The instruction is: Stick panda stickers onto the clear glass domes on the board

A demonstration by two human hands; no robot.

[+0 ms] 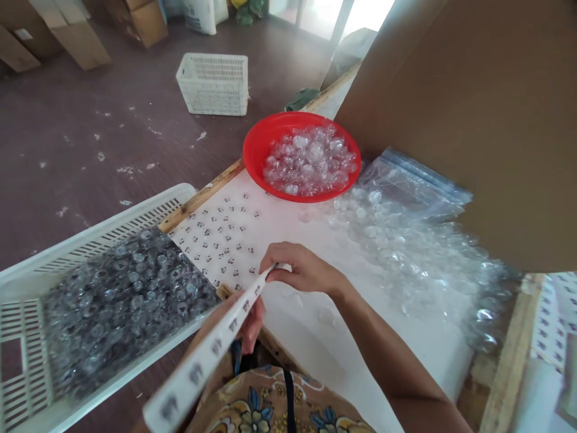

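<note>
A long white strip printed with a row of small dark figures runs from the lower left up to my right hand. My right thumb and fingers pinch its far end. Behind the strip is my left hand, partly covered by it, with the fingers curled; what they hold is hidden. Both hands are over the near edge of a white tabletop, where many small dark prints are scattered. Left of my hands stands a white slotted crate full of small clear plastic pieces.
A red basin at the back holds clear plastic pieces. More clear pieces are heaped at right, beside plastic bags. A large cardboard sheet rises on the right. A white basket stands on the floor.
</note>
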